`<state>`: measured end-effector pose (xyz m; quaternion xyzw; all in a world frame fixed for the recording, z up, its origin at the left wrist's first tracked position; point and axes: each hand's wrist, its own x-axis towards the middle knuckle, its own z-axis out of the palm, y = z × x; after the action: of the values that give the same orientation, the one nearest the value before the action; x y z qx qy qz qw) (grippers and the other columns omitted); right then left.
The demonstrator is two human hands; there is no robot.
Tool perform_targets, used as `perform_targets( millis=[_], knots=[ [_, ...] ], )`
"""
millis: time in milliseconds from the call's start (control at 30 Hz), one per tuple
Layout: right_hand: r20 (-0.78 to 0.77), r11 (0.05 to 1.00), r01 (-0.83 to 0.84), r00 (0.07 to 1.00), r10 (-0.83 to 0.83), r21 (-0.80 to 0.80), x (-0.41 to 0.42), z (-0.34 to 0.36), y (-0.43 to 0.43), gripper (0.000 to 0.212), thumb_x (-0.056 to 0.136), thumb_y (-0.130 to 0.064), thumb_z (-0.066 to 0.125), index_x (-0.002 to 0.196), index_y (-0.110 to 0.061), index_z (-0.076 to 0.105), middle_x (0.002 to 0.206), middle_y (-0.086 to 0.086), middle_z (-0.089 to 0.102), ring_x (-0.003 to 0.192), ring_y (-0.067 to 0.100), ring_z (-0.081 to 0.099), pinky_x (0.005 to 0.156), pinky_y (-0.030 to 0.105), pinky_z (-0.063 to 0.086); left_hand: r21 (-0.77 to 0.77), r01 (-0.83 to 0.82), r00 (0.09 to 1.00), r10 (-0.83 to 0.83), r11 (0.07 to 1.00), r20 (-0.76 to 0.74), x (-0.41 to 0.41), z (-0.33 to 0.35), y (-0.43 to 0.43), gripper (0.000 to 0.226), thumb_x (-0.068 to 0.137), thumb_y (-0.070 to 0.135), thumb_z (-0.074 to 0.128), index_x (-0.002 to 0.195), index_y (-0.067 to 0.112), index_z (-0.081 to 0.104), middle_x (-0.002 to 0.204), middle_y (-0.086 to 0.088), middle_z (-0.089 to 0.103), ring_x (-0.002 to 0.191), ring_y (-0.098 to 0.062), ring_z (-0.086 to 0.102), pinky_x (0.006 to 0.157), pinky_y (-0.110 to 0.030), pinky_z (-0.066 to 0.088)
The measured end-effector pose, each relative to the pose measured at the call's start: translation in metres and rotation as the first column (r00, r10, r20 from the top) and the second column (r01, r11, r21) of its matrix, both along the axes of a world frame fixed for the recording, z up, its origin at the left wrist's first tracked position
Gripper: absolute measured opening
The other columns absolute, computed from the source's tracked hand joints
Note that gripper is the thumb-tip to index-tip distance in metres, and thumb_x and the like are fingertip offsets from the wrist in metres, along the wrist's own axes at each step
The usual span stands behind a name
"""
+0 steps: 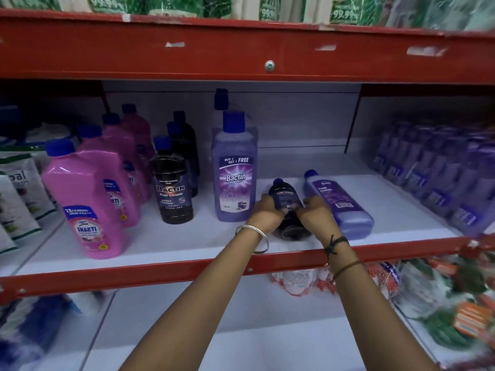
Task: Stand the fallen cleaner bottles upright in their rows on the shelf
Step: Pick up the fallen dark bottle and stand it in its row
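Observation:
A black floor cleaner bottle [285, 195] lies on its side on the white shelf [187, 242], blue cap pointing to the back. My left hand [263, 214] grips its left flank and my right hand [317, 214] grips its right flank. Just to the right, a lilac floor cleaner bottle [338, 204] also lies flat, cap to the back, touching my right hand. Left of my hands, tall lilac Bactin bottles [234, 167] stand upright one behind another. Further left stand a row of black Bactin bottles [174, 183] and a row of pink bottles [91, 199].
A red beam [241, 54] runs close overhead. The shelf's red front lip [160, 271] crosses under my forearms. Packed lilac bottles [439, 178] fill the right end. Pouches [18, 194] sit at far left. Packaged goods [442, 295] lie on the shelf below.

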<state>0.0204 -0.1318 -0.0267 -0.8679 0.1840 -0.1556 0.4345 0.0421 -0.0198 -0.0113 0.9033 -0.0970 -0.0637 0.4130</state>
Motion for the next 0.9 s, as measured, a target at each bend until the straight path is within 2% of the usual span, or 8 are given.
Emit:
perform_targets(
  millis=[67, 133, 200, 267, 400, 567, 700, 900],
  knots=[
    [0.059, 0.996, -0.018, 0.998, 0.013, 0.085, -0.006, -0.002, -0.002, 0.034, 0.084, -0.021, 0.064, 0.109, 0.002, 0.057, 0.107, 0.025, 0.067, 0.099, 0.037, 0.064, 0.083, 0.036, 0.051, -0.040, -0.003, 1.000, 0.003, 0.999, 0.010, -0.005, 0.000, 0.005, 0.042, 0.085, 0.018, 0.062, 0.122, 0.004, 0.045, 0.121, -0.016, 0.060, 0.112, -0.035, 0.058, 0.081, -0.032, 0.044],
    [0.123, 0.987, -0.053, 0.992, 0.035, 0.151, -0.013, -0.002, 0.000, 0.021, 0.080, -0.024, 0.068, 0.092, -0.009, 0.062, 0.096, 0.020, 0.071, 0.090, 0.035, 0.067, 0.084, 0.046, 0.055, -0.117, 0.015, 0.999, -0.011, 0.993, 0.036, -0.011, -0.002, 0.013, 0.049, 0.083, 0.014, 0.065, 0.125, 0.007, 0.041, 0.118, -0.013, 0.061, 0.110, -0.031, 0.059, 0.085, -0.032, 0.048],
    [0.177, 0.974, -0.077, 0.983, 0.039, 0.214, -0.020, 0.000, 0.003, 0.026, 0.077, -0.030, 0.070, 0.091, -0.009, 0.064, 0.094, 0.016, 0.072, 0.087, 0.031, 0.069, 0.083, 0.049, 0.056, -0.196, 0.056, 0.994, -0.036, 0.979, 0.102, -0.024, 0.000, 0.024, 0.055, 0.082, 0.009, 0.066, 0.131, 0.006, 0.039, 0.115, -0.010, 0.060, 0.106, -0.024, 0.058, 0.085, -0.030, 0.046],
    [0.227, 0.963, -0.108, 0.972, 0.051, 0.248, -0.028, 0.004, 0.008, 0.036, 0.076, -0.033, 0.071, 0.101, -0.007, 0.064, 0.095, 0.011, 0.071, 0.088, 0.027, 0.068, 0.084, 0.044, 0.057, -0.254, 0.100, 0.982, -0.053, 0.962, 0.183, -0.036, 0.004, 0.035, 0.052, 0.081, 0.004, 0.067, 0.128, 0.008, 0.045, 0.108, -0.003, 0.058, 0.098, -0.018, 0.057, 0.084, -0.027, 0.046],
    [0.358, 0.948, -0.220, 0.925, 0.127, 0.231, -0.046, 0.017, 0.029, 0.020, 0.080, -0.018, 0.070, 0.096, -0.016, 0.058, 0.083, -0.009, 0.062, 0.075, 0.006, 0.061, 0.069, 0.023, 0.050, -0.353, 0.130, 0.962, -0.032, 0.927, 0.273, -0.053, 0.003, 0.061, 0.057, 0.075, 0.001, 0.069, 0.124, 0.022, 0.050, 0.119, -0.003, 0.061, 0.101, -0.021, 0.065, 0.093, -0.040, 0.054],
    [0.444, 0.906, -0.346, 0.870, 0.214, 0.243, -0.056, 0.019, 0.073, 0.031, 0.078, -0.014, 0.072, 0.104, -0.013, 0.055, 0.096, -0.007, 0.063, 0.083, 0.011, 0.064, 0.072, 0.025, 0.053, -0.417, 0.088, 0.942, 0.060, 0.905, 0.330, -0.066, 0.002, 0.110, 0.066, 0.074, -0.006, 0.064, 0.129, 0.024, 0.044, 0.125, -0.002, 0.055, 0.102, -0.015, 0.061, 0.092, -0.033, 0.054],
    [0.480, 0.874, -0.427, 0.832, 0.279, 0.231, -0.054, 0.018, 0.117, 0.038, 0.077, -0.013, 0.073, 0.109, -0.013, 0.052, 0.100, -0.008, 0.063, 0.086, 0.007, 0.062, 0.067, 0.014, 0.052, -0.418, 0.056, 0.908, 0.127, 0.907, 0.398, -0.069, -0.003, 0.154, 0.065, 0.073, -0.008, 0.062, 0.121, 0.030, 0.042, 0.120, 0.002, 0.058, 0.107, -0.016, 0.060, 0.092, -0.037, 0.054],
    [0.465, 0.845, -0.492, 0.810, 0.357, 0.209, -0.037, 0.008, 0.180, 0.040, 0.077, -0.015, 0.073, 0.111, -0.012, 0.052, 0.107, 0.000, 0.064, 0.098, 0.018, 0.063, 0.084, 0.034, 0.056, -0.357, -0.040, 0.862, 0.213, 0.933, 0.460, -0.063, -0.017, 0.213, 0.067, 0.071, -0.013, 0.058, 0.127, 0.016, 0.037, 0.119, 0.001, 0.060, 0.106, -0.021, 0.061, 0.089, -0.042, 0.053]
  ],
)
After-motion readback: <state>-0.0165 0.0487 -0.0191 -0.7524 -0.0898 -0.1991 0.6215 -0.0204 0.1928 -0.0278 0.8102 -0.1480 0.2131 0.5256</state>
